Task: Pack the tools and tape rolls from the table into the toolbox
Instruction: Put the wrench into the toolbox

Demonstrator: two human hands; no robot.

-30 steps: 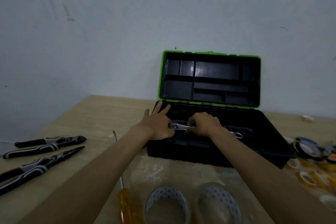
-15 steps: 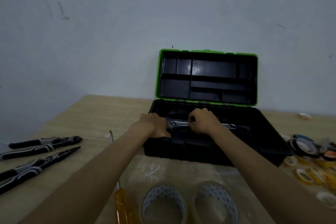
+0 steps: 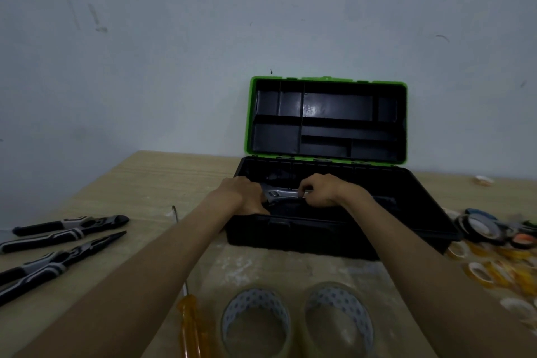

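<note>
Silver steel shows between the left hand (image 3: 247, 197) and the right hand (image 3: 322, 191): a wrench (image 3: 284, 193) lies inside the black toolbox (image 3: 319, 238), close behind its front wall and toward its left end. Its long axis runs left to right, along the box's length, with the adjustable head pointing left; the handle end is hidden under the right hand. That hand is curled, fingers and thumb pinching the shaft. The left hand bends down over the front rim, its fingers curled round the head end.

The green-rimmed lid (image 3: 247, 125) stands upright at the back, against the wall (image 3: 145, 67). The box sits at the far edge of the bench (image 3: 162, 177), right of the middle. Blunt pliers (image 3: 69, 228) and long-nose pliers (image 3: 58, 261) lie by the left edge, noses pointing right. A screwdriver (image 3: 190, 325) with an orange handle lies at the near edge, its shaft pointing away. Just right of it, two clear rolls (image 3: 255, 320) stand side by side. A heap of small rolls (image 3: 494, 244) lies by the right edge, just beside the box's right end
</note>
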